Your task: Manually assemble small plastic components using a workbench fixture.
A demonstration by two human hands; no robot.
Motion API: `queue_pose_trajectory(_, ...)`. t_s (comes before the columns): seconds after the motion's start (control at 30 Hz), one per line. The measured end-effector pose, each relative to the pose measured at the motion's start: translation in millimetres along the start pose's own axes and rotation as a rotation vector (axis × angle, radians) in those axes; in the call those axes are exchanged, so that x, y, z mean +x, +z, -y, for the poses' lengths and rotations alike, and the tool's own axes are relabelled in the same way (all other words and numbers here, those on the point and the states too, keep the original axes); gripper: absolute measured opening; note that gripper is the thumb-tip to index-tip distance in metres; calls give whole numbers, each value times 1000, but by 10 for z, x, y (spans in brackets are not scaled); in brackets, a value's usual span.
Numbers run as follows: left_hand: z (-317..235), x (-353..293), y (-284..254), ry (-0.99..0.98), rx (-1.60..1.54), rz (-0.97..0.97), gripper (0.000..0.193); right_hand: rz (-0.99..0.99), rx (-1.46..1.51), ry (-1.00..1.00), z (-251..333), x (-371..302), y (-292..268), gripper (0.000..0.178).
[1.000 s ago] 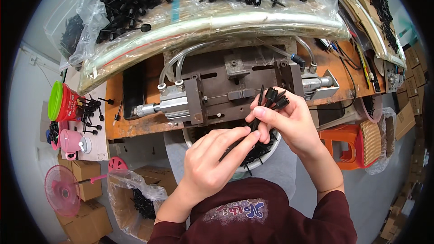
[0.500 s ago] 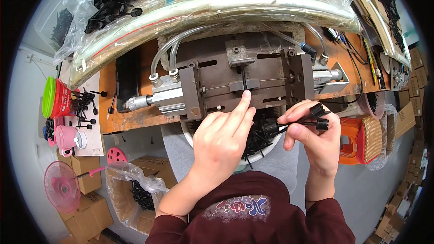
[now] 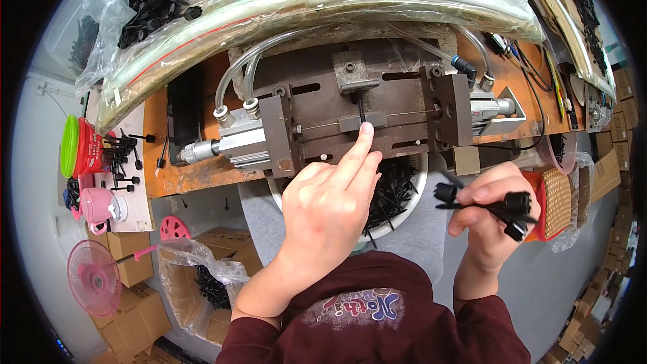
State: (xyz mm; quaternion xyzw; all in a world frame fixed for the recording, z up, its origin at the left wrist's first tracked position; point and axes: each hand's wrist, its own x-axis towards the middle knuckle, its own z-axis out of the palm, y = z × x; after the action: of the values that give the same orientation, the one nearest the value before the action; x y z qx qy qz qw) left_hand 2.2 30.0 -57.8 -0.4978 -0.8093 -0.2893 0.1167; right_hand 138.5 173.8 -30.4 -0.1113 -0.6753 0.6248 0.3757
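My left hand (image 3: 327, 205) reaches over the front of a dark metal clamping fixture (image 3: 397, 98). Its index finger is stretched out, and the tip touches or nearly touches the small grey block (image 3: 350, 124) where a thin black rod (image 3: 361, 104) lies; the other fingers are partly curled, with no object seen in them. Off to the right, my right hand (image 3: 495, 222) pinches several black plastic parts with round knurled heads (image 3: 517, 203) and thin stems, pointing different ways. Between the hands, below the fixture, a white tub (image 3: 423, 185) holds many similar black parts.
Air cylinders (image 3: 242, 148) with clear hoses flank the fixture on an orange bench (image 3: 195, 176). Behind it sits a plastic-lined bin (image 3: 323, 7) of black parts. A pink fan (image 3: 94, 282), cartons (image 3: 138, 317) and an orange stool (image 3: 552, 205) stand around.
My right hand has moved right and slightly down, away from the tub, and the parts in it have turned. My left hand stays pointed at the grey block.
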Motion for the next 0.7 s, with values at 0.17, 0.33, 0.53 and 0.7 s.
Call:
queue_pose_trajectory(0.17,-9,0,-7,-14,-11,5,23,-36,-451,-415,-87,17,-36,35)
queue_pose_trajectory(0.33,2,-2,-26,-31,-95,1,25,85,-716,-715,-181,26,-60,30)
queue_pose_trajectory(0.53,-174,-80,-363,-206,-928,101,37,217,-848,-874,-261,53,65,20)
queue_pose_trajectory(0.7,-136,-141,-352,-96,-682,-22,40,303,-843,-805,-282,81,120,26)
